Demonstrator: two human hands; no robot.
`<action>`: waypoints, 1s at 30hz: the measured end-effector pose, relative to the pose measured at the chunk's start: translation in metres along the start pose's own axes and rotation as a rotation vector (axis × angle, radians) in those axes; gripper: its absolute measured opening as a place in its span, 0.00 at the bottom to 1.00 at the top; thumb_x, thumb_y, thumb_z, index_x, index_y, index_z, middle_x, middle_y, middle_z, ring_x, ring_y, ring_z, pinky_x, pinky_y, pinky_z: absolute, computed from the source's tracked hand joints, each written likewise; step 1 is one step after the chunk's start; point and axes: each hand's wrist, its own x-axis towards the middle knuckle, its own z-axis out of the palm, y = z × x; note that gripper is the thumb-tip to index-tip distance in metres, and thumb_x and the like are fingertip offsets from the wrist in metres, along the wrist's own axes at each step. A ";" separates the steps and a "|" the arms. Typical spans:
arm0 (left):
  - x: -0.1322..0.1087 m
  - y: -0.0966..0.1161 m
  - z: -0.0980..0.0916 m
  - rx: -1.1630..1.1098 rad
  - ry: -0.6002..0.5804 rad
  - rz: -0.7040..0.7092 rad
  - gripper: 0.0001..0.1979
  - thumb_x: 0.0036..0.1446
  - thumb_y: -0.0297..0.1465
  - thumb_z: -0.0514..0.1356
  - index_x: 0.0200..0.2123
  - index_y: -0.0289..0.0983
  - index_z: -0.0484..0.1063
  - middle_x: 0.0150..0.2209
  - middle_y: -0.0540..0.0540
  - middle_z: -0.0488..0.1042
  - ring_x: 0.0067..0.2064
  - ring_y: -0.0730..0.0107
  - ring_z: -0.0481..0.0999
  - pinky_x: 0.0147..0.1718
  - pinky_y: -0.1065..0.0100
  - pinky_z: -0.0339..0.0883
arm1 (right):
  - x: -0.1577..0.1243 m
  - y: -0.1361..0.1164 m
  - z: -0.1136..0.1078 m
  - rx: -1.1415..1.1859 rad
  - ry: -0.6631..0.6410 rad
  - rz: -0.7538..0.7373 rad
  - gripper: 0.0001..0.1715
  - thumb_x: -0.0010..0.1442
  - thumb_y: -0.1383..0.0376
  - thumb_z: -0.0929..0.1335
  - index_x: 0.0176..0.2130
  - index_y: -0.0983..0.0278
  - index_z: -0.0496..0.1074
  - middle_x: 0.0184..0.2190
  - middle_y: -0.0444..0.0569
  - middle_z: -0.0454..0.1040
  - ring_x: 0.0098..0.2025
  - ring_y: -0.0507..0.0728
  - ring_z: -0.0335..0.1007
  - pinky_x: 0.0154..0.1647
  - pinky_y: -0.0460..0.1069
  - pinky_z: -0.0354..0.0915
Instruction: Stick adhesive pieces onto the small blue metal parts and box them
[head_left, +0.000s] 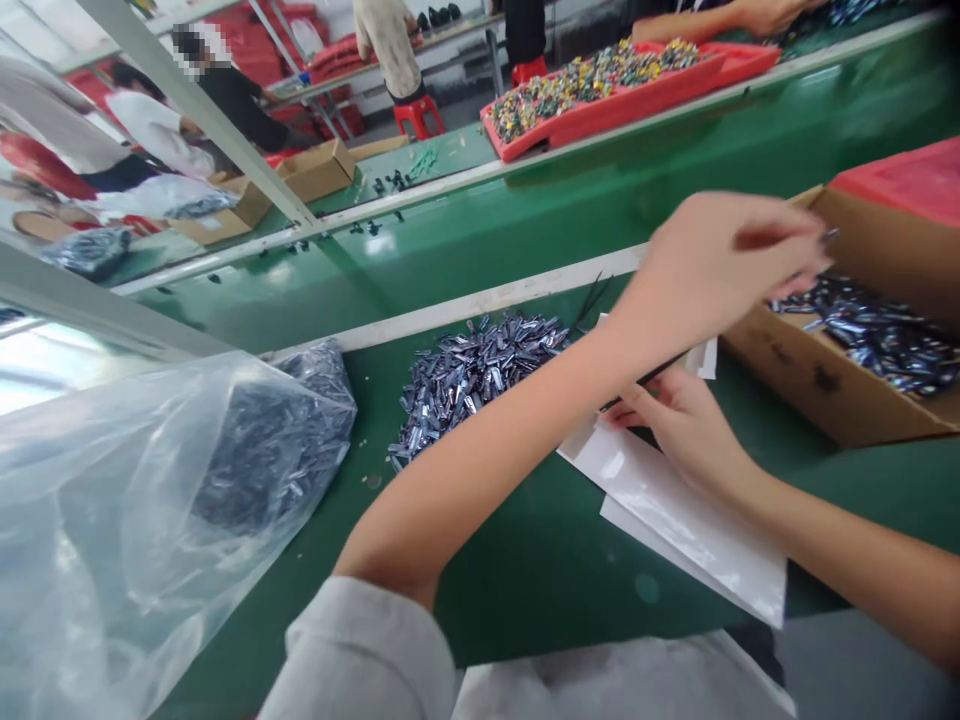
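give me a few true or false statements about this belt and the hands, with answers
The left hand is raised over the edge of a cardboard box. True.
The right hand rests on a blue tray. False: it is over white sheets.
Small metal parts lie in a loose pile on the green conveyor belt. True.
The clear plastic bag is empty. False: it holds dark metallic parts.
A red tray on the farther belt holds multicoloured parts. True.
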 end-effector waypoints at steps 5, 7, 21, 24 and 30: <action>0.000 0.008 0.007 0.379 -0.142 0.273 0.38 0.45 0.33 0.19 0.10 0.15 0.59 0.55 0.52 0.63 0.51 0.57 0.66 0.28 0.69 0.55 | 0.000 -0.003 -0.002 -0.159 0.005 -0.057 0.11 0.56 0.58 0.69 0.28 0.62 0.68 0.23 0.45 0.74 0.23 0.55 0.73 0.24 0.50 0.73; -0.035 -0.013 0.001 0.389 0.186 0.307 0.31 0.59 0.32 0.35 0.23 0.24 0.74 0.51 0.51 0.71 0.53 0.65 0.70 0.38 0.73 0.63 | -0.001 -0.003 -0.003 -0.242 0.020 -0.106 0.08 0.56 0.62 0.68 0.28 0.62 0.67 0.22 0.45 0.74 0.22 0.55 0.73 0.22 0.48 0.70; -0.154 -0.094 0.023 0.739 0.088 0.087 0.11 0.63 0.26 0.49 0.43 0.32 0.70 0.47 0.42 0.71 0.51 0.64 0.69 0.53 0.61 0.66 | -0.003 0.002 0.000 -0.535 -0.045 -0.107 0.09 0.61 0.60 0.66 0.31 0.62 0.67 0.18 0.42 0.72 0.20 0.53 0.69 0.24 0.48 0.63; -0.155 -0.094 0.023 0.761 0.100 0.086 0.11 0.63 0.26 0.49 0.42 0.33 0.71 0.47 0.42 0.72 0.50 0.64 0.70 0.52 0.62 0.66 | -0.003 0.001 0.001 -0.557 -0.048 -0.100 0.09 0.61 0.60 0.66 0.31 0.62 0.67 0.18 0.42 0.73 0.20 0.53 0.69 0.24 0.48 0.63; -0.155 -0.098 0.025 0.771 0.118 0.125 0.11 0.63 0.25 0.50 0.42 0.32 0.71 0.46 0.43 0.72 0.50 0.66 0.70 0.51 0.63 0.66 | -0.002 0.000 0.001 -0.553 -0.052 -0.100 0.10 0.61 0.61 0.66 0.29 0.62 0.67 0.17 0.41 0.72 0.20 0.53 0.68 0.24 0.48 0.63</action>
